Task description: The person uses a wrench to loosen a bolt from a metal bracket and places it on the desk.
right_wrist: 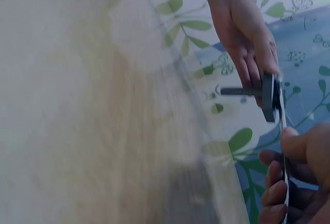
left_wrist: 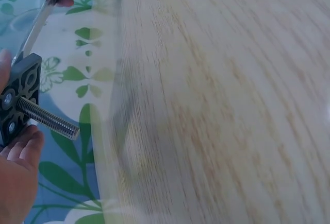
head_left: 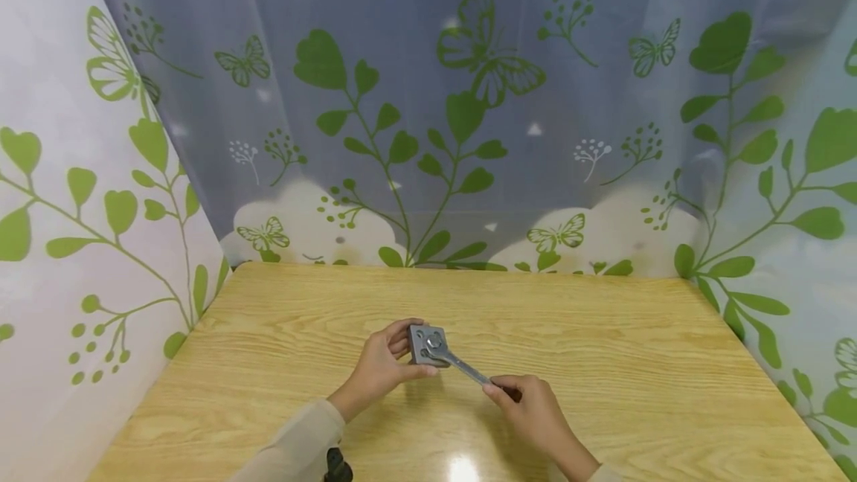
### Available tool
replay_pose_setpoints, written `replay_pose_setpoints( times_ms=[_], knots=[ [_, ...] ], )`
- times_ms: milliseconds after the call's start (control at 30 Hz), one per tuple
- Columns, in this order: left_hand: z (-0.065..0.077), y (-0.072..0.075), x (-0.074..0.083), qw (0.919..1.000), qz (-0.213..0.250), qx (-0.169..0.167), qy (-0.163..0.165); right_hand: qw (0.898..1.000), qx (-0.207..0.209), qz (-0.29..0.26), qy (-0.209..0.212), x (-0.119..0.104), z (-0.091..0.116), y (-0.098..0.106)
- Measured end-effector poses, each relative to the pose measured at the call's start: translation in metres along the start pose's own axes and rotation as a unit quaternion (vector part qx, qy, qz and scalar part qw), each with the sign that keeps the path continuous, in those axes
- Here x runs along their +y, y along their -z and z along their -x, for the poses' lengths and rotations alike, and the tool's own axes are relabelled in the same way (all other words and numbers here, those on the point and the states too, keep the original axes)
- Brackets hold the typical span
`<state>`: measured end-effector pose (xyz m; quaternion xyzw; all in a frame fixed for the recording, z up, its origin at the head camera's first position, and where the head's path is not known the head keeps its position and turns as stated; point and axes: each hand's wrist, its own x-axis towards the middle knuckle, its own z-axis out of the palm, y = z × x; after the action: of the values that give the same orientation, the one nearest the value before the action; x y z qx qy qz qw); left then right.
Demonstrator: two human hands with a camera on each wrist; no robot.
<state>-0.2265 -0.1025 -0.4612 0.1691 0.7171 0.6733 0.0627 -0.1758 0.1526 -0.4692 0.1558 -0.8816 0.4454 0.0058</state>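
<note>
My left hand [head_left: 383, 364] holds a small square grey plate [head_left: 416, 352] by its edges, raised over the table. A long threaded bolt [left_wrist: 51, 119] sticks straight out of the plate's underside, as the left wrist view shows. Round the hex head [head_left: 433, 342] in the middle of the plate's upper face sits the end of a metal wrench [head_left: 466, 370]. With thumb and curled fingers, my right hand [head_left: 535, 411] grips the far end of the wrench's handle. In the right wrist view the wrench [right_wrist: 282, 118] lies flat along the plate's face.
Both hands work above a wood-grain table [head_left: 602, 341]. A curtain [head_left: 415, 132] printed with green leaves and butterflies stands behind its back edge, with similar printed sheets at both sides. A dark strap or device [head_left: 338, 465] shows near the left sleeve.
</note>
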Motion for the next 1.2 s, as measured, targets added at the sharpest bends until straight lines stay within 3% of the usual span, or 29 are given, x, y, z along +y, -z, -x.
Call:
replay_pose_setpoints(
  times_ms=[167,267,433,700,967,1067,1200],
  knots=[
    [0.000,0.003,0.002,0.9999,-0.003,-0.009,0.005,0.998,-0.036,0.025,0.035,0.019,-0.027,0.016],
    [-0.001,0.003,0.002,0.9996,-0.004,-0.026,0.004,0.994,-0.082,0.032,0.060,0.030,-0.048,0.031],
    [0.000,0.000,0.003,0.9974,-0.015,-0.071,0.001,0.976,-0.185,0.055,0.102,0.036,-0.087,0.057],
    [0.001,-0.003,0.007,0.9920,-0.031,-0.122,-0.008,0.939,-0.287,0.122,0.148,0.004,-0.134,0.084],
    [0.001,-0.005,0.010,0.9863,-0.015,-0.164,-0.002,0.904,-0.354,0.191,0.145,-0.036,-0.159,0.088],
    [0.001,-0.005,0.010,0.9851,-0.008,-0.172,0.003,0.898,-0.368,0.203,0.132,-0.049,-0.162,0.088],
    [0.002,-0.004,0.010,0.9848,-0.006,-0.173,0.011,0.897,-0.370,0.209,0.124,-0.056,-0.164,0.086]
  ],
)
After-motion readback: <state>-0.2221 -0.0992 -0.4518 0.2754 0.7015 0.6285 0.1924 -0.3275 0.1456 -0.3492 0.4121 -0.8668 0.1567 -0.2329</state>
